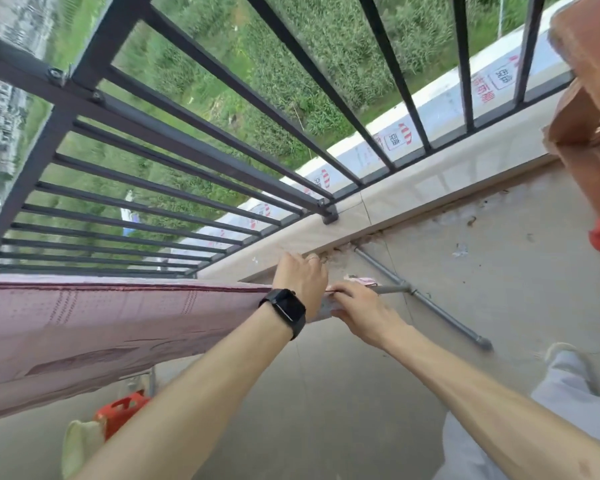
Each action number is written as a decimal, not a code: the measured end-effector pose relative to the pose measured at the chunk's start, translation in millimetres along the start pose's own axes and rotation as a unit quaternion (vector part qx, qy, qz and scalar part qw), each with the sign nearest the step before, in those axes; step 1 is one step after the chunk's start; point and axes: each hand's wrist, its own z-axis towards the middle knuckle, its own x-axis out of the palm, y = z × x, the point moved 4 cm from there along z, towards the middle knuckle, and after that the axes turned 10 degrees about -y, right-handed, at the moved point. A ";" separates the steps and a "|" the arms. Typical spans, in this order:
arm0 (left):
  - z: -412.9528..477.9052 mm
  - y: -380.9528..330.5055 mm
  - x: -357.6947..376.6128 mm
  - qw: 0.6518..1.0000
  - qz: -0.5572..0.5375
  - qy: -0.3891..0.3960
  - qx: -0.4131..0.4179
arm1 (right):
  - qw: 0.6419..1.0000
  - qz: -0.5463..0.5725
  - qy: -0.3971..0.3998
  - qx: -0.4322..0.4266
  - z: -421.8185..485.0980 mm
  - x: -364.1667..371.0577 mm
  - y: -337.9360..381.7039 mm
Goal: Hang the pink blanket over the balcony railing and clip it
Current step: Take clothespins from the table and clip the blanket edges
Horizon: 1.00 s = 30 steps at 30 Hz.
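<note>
Blanket: the pink blanket [101,323] hangs on the near side of the railing [187,143], lower than its bars. It is folded over some support I can't see. It does not look to be on the railing yet.
Long axis: it runs sideways from the far left to the hands, roughly along the railing's line as best I can judge. The fold is uppermost and the cloth drops towards the floor.
Left hand: the left hand [302,282], with a black watch [286,311] on its wrist, sits on the blanket's end. Its fingers bend over the top fold and seem closed on it.
Right hand: the right hand [354,306] is just beside the left one. Its fingers and thumb look pinched on the end edge.
Pipe: a grey pipe [440,313] lies on the floor on the near side of the railing, past the hands.
Clip: I can't pick one out for certain.
Handling: the blanket looks soft, limp and fairly light. It would sag and slide if lifted at one spot only.
Where to hold: I'd take it along the top fold with hands well apart, then lay the fold over the railing's top bar.
</note>
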 end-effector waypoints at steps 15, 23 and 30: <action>-61.5 -19.5 -7.1 0.993 -0.114 -0.019 -0.006 | 0.997 -0.003 0.063 0.050 -45.1 -15.5 36.8; -61.5 -55.5 8.9 0.994 -0.105 0.006 -0.018 | 0.999 -0.013 0.029 0.015 -79.6 -13.9 48.1; -82.9 -60.7 23.8 0.987 -0.156 -0.037 -0.027 | 0.990 -0.026 -0.078 0.118 -124.5 -53.4 21.7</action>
